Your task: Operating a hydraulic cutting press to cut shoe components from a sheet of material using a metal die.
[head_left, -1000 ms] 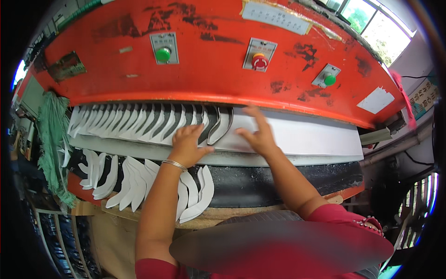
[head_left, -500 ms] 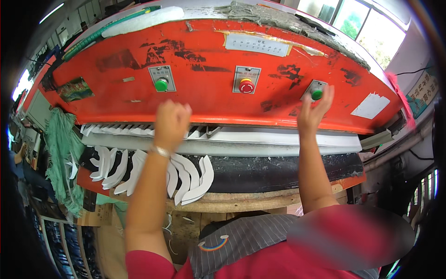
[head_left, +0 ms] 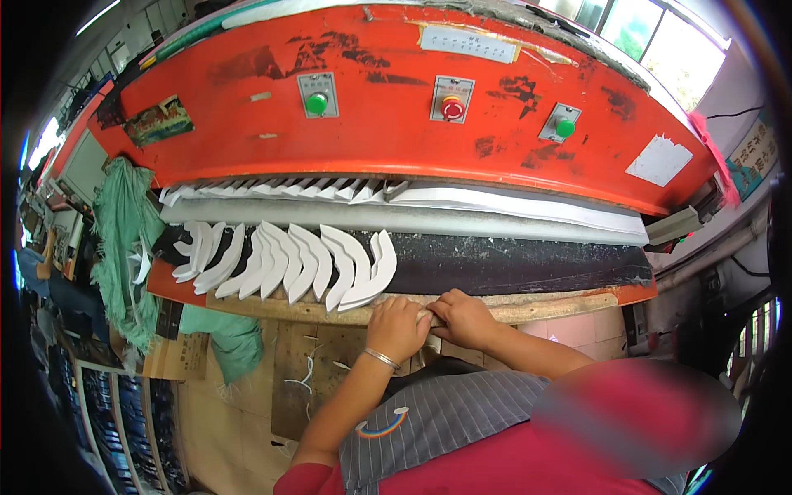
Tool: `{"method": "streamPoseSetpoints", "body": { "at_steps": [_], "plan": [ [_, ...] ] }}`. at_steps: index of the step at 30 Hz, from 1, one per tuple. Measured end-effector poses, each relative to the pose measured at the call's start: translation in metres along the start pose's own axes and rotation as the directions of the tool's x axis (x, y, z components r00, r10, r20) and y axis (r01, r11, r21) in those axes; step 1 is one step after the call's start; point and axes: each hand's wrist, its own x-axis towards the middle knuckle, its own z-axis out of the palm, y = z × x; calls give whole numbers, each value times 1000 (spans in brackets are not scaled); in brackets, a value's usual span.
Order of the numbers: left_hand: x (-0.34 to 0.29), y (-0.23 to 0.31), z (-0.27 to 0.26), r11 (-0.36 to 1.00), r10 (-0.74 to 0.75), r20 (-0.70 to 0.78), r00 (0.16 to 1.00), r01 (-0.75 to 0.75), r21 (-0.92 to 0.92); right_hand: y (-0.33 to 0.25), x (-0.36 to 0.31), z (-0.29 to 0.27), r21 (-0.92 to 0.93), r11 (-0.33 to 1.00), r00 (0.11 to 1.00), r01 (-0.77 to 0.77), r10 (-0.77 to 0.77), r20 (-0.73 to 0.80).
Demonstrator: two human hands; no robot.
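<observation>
We see a bright, daylit scene: light pours in from the window (head_left: pixel 660 25) at the upper right, which is blown out to white. The red machine front (head_left: pixel 396 107) is evenly lit and sharp. Fisheye bending curves its edges, the rim falls to black, and the lower right is blurred

Landmark: big orange press machine (head_left: pixel 396 107) filling the upper view.
Window: bright panes (head_left: pixel 652 25) above the machine's right end.
Wall: pale, right of the machine (head_left: pixel 742 140).
Floor: brownish boards (head_left: pixel 247 404) below the machine's front.
Cloth: green fabric (head_left: pixel 124 239) hanging at its left end.
</observation>
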Motion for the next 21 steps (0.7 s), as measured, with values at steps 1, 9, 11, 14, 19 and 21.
{"method": "streamPoseSetpoints", "body": {
  "at_steps": [1, 9, 11, 14, 19, 21],
  "plan": [
    [-1, -6, 4, 1000, -16, -8, 1000, 16, 13, 1, 4, 6, 7, 1000, 1000, -1, 1, -23],
    [-27, -19, -6, 1000, 13, 328, 945, -4, -29, 17, 35, -25, 293, 953, 990, -83, 46, 131],
    [-11, -9, -38, 982, -45, 630, 775, 150, -114, 26, 80, -47, 232, 894, 923, -384, 376, 82],
    [17, -27, -42, 991, -14, 340, 940, 58, -118, 71, 145, -24, 213, 825, 821, -524, 556, -133],
    [72, -54, -33, 987, -160, 0, 987, 160, 5, 77, 163, 1, 394, 740, 767, -545, 630, -123],
    [80, -66, -17, 983, -115, -89, 989, 126, 131, 78, 150, 3, 461, 751, 784, -472, 597, -169]
  ]
}}
